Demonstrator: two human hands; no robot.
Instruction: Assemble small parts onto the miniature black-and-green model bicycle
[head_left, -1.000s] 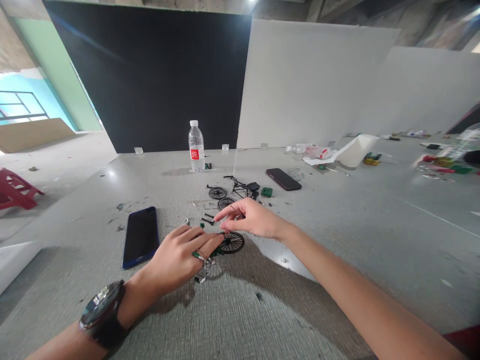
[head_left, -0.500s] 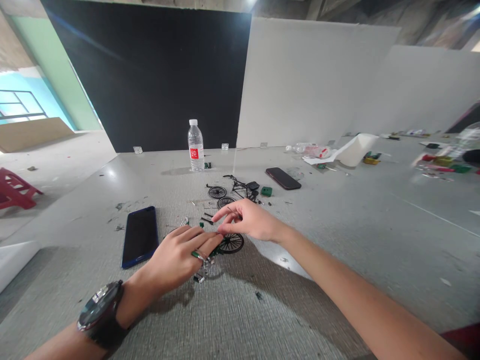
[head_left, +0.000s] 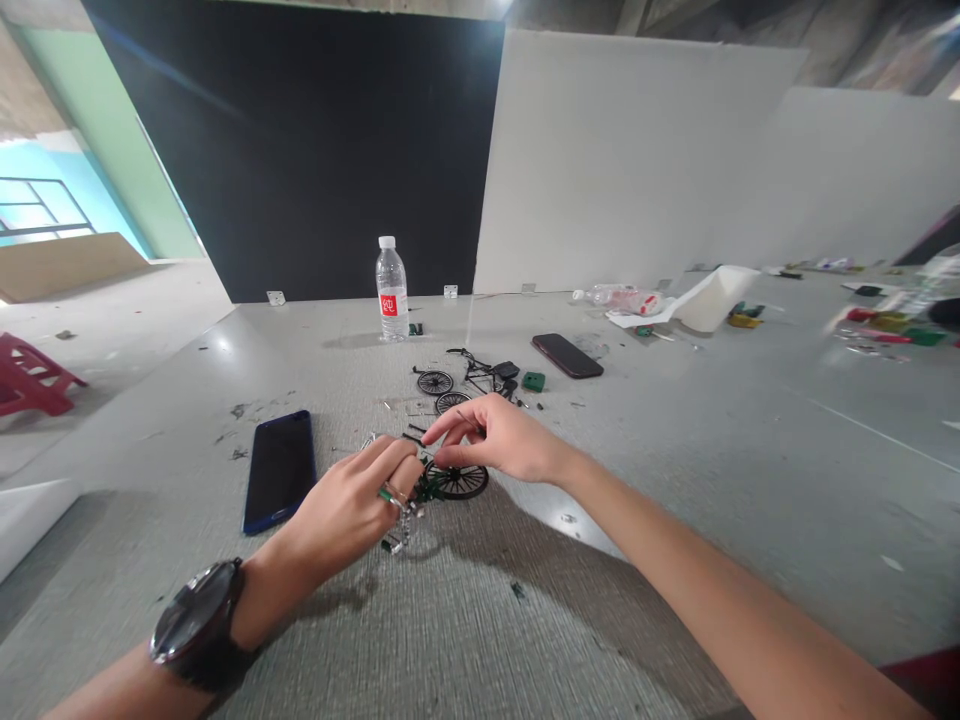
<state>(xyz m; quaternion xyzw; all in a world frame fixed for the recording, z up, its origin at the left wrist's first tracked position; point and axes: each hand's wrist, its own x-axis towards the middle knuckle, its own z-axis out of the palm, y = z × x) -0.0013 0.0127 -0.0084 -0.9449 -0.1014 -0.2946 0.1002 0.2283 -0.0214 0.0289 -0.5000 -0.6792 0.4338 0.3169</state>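
Note:
My left hand (head_left: 364, 492), with a watch on the wrist, is closed around part of a small green model bicycle (head_left: 429, 484); the fingers hide much of it. The model's black spoked wheel (head_left: 459, 480) shows to the right of those fingers. Just above the wheel, my right hand (head_left: 499, 440) has its fingers curled, the thumb and fingertips close together; a thin dark piece seems to be between them, too small to name. Beyond my hands lie black bicycle parts: a frame (head_left: 486, 376), one wheel (head_left: 435, 383) and another (head_left: 453, 403) partly behind my right fingers.
A blue-edged phone (head_left: 280, 472) lies left of my left hand, and another phone (head_left: 568, 356) at the back right. A water bottle (head_left: 391, 292) stands near the black panel. A green block (head_left: 533, 382) sits beside the black parts. A bottle (head_left: 619, 299) lies further right.
My left hand has drawn back slightly to the left and its fingers have curled more, showing more of the green frame. My right hand has barely moved.

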